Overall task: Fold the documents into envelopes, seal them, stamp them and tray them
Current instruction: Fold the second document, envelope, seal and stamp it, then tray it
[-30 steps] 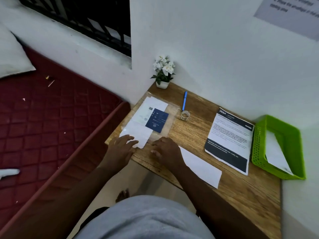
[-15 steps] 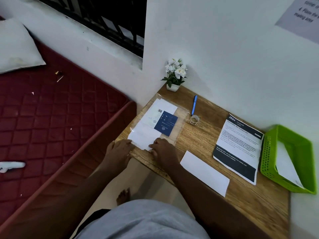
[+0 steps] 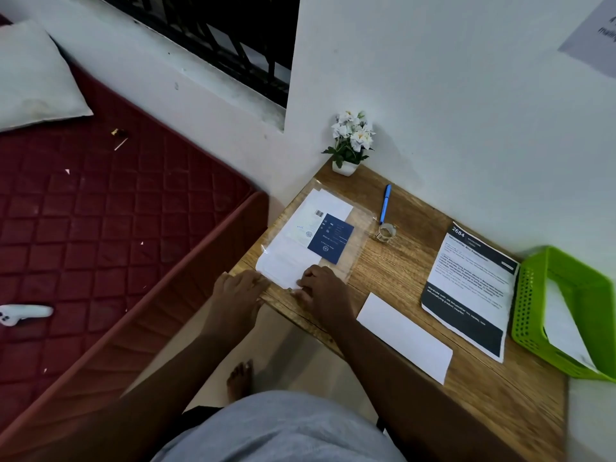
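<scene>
two hands are working at the near left corner of the brown wood-grain desk (image 3: 393, 271). my left hand (image 3: 238, 290) is lying with its fingers fairly straight against the near left edge of the clear plastic sleeve (image 3: 358, 235), touching it. my right hand (image 3: 321, 288) is resting with its fingers curled down onto the near corner of the white sheet (image 3: 283, 261) inside that sleeve; i cannot tell whether it is pinching the paper or only pressing on it. the sleeve is lying flat, holding the pale sheets, one with a small barcode, and a dark blue card (image 3: 330, 238) lying slanted on top of them. a plain white rectangular envelope (image 3: 405, 336) is lying flat just right of my right forearm, near the desk's front edge. beyond it a printed sheet with black bands (image 3: 470, 295) is lying beside the lime green perforated plastic tray (image 3: 533, 305), which is holding a white paper. a blue pen (image 3: 385, 203) is pointing at a small roll of clear tape (image 3: 386, 232).
</scene>
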